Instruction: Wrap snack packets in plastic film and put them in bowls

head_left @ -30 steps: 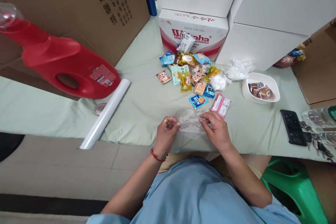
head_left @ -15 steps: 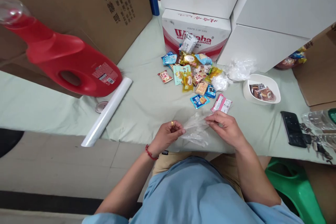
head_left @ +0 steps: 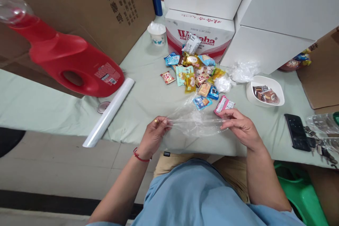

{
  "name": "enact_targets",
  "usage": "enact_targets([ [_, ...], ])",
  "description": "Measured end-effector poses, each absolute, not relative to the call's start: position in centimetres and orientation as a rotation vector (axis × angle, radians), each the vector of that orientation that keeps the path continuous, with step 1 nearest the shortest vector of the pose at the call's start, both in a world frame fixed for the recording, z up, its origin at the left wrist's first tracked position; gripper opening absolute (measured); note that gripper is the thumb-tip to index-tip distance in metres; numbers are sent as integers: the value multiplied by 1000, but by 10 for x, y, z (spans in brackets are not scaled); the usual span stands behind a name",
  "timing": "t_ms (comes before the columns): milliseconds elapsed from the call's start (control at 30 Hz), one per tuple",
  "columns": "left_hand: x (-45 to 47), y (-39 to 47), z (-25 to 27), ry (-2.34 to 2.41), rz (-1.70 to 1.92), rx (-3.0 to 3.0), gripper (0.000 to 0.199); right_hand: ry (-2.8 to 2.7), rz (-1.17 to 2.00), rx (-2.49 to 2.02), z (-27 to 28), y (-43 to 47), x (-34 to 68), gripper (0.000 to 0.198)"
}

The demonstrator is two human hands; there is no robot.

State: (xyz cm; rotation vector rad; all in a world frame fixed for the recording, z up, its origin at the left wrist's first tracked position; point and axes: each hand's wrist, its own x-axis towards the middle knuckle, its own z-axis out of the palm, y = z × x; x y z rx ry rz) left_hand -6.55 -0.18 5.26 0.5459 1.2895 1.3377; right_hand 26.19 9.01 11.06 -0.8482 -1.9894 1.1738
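A thin, clear plastic bag [head_left: 198, 127] is stretched wide over the front of the cloth-covered table. My left hand [head_left: 156, 130] pinches its left edge between thumb and fingers. At its right edge, my right hand [head_left: 239, 127] grips the film between thumb and fingertips. The far part of the film reaches a blue snack packet [head_left: 202, 102]. Close beyond my right fingers lies a pink and white packet [head_left: 224, 103]. Several wrapped snacks [head_left: 190, 82] are piled behind, with crumpled clear plastic [head_left: 224, 83] beside them.
A white tub [head_left: 278, 93] holds brown packets at the right. Further right lie a phone [head_left: 296, 132] and keys [head_left: 321, 148]. On the left stand a big red bottle [head_left: 71, 60] and a white roll [head_left: 108, 113]. Boxes [head_left: 198, 30] and a patterned cup [head_left: 156, 39] are at the back.
My hands have moved apart, spreading the bunched plastic bag out between them. A patterned cup with white stuff on top now stands at the back left of the snacks, where it was not before.
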Motion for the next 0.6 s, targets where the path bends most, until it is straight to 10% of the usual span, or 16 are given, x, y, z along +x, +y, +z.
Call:
enact_targets([
  [200, -77, 4, 59, 1209, 1406, 326, 45, -1993, 1102, -920, 94, 110, 277, 29],
  [433, -74, 6, 49, 1599, 1401, 491, 30, -1975, 307, -1312, 98, 117, 263, 25],
  [600, -67, -3, 45, 1970, 1221, 827, 20, -2232, 404, -822, 107, 60, 209, 34],
])
